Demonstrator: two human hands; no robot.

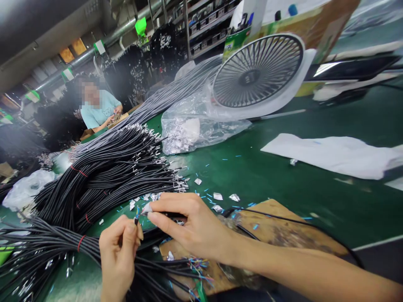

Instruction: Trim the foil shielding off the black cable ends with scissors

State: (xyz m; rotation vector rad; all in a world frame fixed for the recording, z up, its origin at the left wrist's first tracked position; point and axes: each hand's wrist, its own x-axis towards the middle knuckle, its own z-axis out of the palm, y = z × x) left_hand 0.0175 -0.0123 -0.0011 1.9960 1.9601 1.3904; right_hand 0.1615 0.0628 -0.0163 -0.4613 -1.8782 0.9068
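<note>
My left hand (119,251) is closed in a pinch around the end of a black cable (136,220), with blue wire showing at its tip. Just to the right, my right hand (192,222) pinches a small pale silvery piece (146,209) between thumb and forefinger, close to that tip; it looks like foil. Beneath both hands lies a bundle of black cables (163,266) whose stripped ends show coloured wires (198,266). Farther back, a thick pile of black cables (103,180) with silvery ends is tied with red bands.
A wooden board (277,222) lies on the green table (239,180) among foil scraps (217,196) and blue bits. Behind are a clear plastic bag (189,130), a round fan (258,73) and white paper (330,153). Another person (102,107) sits across the table.
</note>
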